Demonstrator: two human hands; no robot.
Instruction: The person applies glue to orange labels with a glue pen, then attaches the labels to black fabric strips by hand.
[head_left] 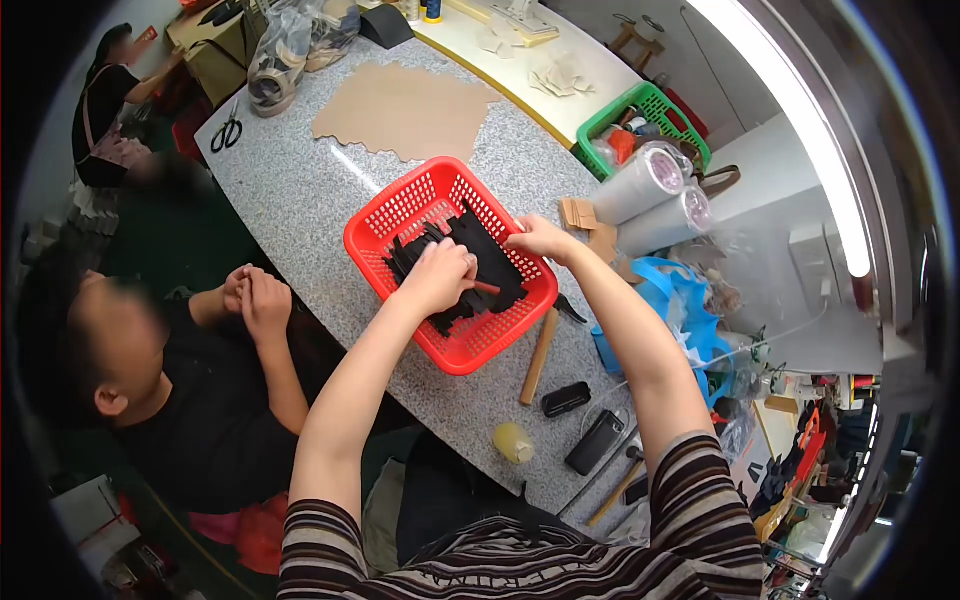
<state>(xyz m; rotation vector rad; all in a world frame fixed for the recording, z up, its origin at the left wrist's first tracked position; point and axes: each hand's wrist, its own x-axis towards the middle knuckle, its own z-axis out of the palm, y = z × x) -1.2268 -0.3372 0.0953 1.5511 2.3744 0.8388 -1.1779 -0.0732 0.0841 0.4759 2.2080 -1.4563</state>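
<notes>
A red plastic basket [468,353] with perforated sides sits on the speckled table, holding black flat pieces [490,250] and narrow dark strips [400,262]. My left hand [438,276] reaches inside, its fingers curled down over the strips. From beside those fingers a short reddish-brown stick-like piece [485,287] sticks out; whether it is gripped is hidden. My right hand [545,240] is closed on the basket's right rim, thumb and fingers on either side of it.
A wooden-handled tool [540,355], black case [567,399] and yellowish jar [513,442] lie nearer me. Beyond the basket are a tan sheet [405,110] and scissors [227,133]. Wrapped rolls [640,185] and a green basket [655,100] stand right. A person [200,400] sits close at left.
</notes>
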